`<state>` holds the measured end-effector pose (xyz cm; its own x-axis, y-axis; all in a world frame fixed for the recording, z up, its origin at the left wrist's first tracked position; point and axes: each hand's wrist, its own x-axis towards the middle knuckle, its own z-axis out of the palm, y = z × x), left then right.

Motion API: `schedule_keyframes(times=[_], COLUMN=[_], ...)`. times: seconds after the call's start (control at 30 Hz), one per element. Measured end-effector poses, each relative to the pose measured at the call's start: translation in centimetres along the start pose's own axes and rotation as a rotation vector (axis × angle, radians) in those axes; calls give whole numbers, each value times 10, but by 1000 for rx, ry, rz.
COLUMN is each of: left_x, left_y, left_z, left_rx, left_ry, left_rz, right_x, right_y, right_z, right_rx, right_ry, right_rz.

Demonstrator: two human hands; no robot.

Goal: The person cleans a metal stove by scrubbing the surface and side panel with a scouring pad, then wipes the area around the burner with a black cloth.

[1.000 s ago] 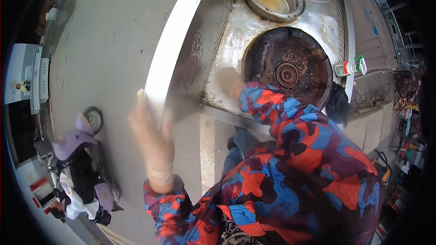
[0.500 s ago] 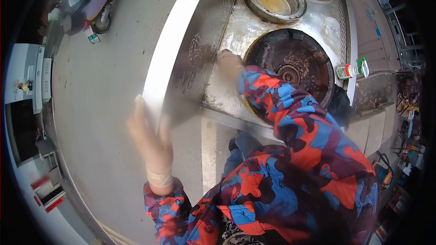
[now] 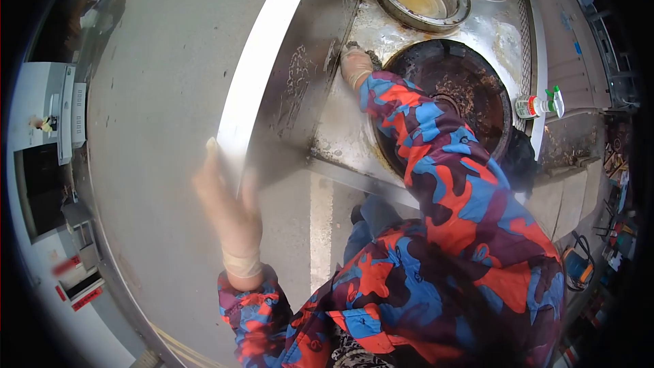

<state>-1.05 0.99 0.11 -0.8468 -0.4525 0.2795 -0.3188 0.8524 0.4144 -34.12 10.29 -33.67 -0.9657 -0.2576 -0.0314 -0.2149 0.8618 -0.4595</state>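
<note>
My left hand (image 3: 233, 218), in a pale thin glove, grips the near end of the upright metal splashback (image 3: 262, 61), fingers on one side and thumb on the other. My right hand (image 3: 355, 68), also gloved, is closed around a dark grey steel wool scourer (image 3: 374, 60) that shows at its edges. It presses down on the greasy steel stove top (image 3: 340, 133), close to the foot of the splashback. Just right of that hand lies a round, blackened burner well (image 3: 477, 95) with brown crumbs in it. White streaks run down the splashback's inner face.
A metal ring pan (image 3: 422, 0) with yellowish liquid sits farther back on the stove. A spray bottle (image 3: 535, 106) with a green trigger stands at the right edge. Concrete floor (image 3: 163, 123) stretches to the left; tools (image 3: 579, 267) lie at the far right.
My right hand has moved away from me along the foot of the splashback with the scourer. The left hand keeps its grip. The view has shifted slightly, and the parked scooter has left it.
</note>
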Motion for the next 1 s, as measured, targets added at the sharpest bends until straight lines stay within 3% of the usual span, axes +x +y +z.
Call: schedule_keyframes(times=[0.07, 0.1, 0.13, 0.2, 0.27, 0.37, 0.4, 0.53, 0.6, 0.63, 0.67, 0.73, 0.8, 0.87, 0.93, 1.0], left_x=[-2, -3, -3, -2, -2, -1, -3, -1, -2, -2, -2, -2, -2, 0, 1, 0], left_y=[-1, -5, -5, -3, -2, -4, -6, -9, -8, -11, -11, -11, -10, -4, -5, -6], left_z=[1, 3, 3, 0, 0, 1, 3, 4, 4, 5, 6, 6, 6, 4, 5, 5], left_rx=[6, 1, 0, 25, 52, 9, 15, 28, 21, 32, 45, 41, 44, -20, -2, 12], left_ry=[10, 14, 17, 17, 0, 18, 9, 36, 45, 51, 55, 60, 52, 75, 81, 96], left_rz=[3, 1, -5, 4, 12, 14, 0, -7, 3, 20, 35, 45, 41, 20, 44, 64], right_x=[-80, -108, -144, -148, -88, 10, 24, -25, -85, -134, -169, -193, -166, -108, -74, -92], right_y=[-16, -18, -56, -42, -3, 14, 9, -6, -6, -26, -52, -43, -19, -19, -20, -8], right_z=[-28, -29, -102, -82, -39, -51, -49, -22, -21, -58, -101, -79, -40, -61, -54, 2], right_rx=[-369, -295, -267, -173, -87, 53, 89, 66, -143, -179, -319, -124, -13, -21, 146, 56], right_ry=[-75, -178, -391, -519, -358, -114, -201, -81, -272, -323, -559, -516, -359, -305, -230, -90], right_rz=[-470, -587, -472, -481, -444, -107, 2, -58, -442, -614, -743, -658, -734, -441, -17, -225])
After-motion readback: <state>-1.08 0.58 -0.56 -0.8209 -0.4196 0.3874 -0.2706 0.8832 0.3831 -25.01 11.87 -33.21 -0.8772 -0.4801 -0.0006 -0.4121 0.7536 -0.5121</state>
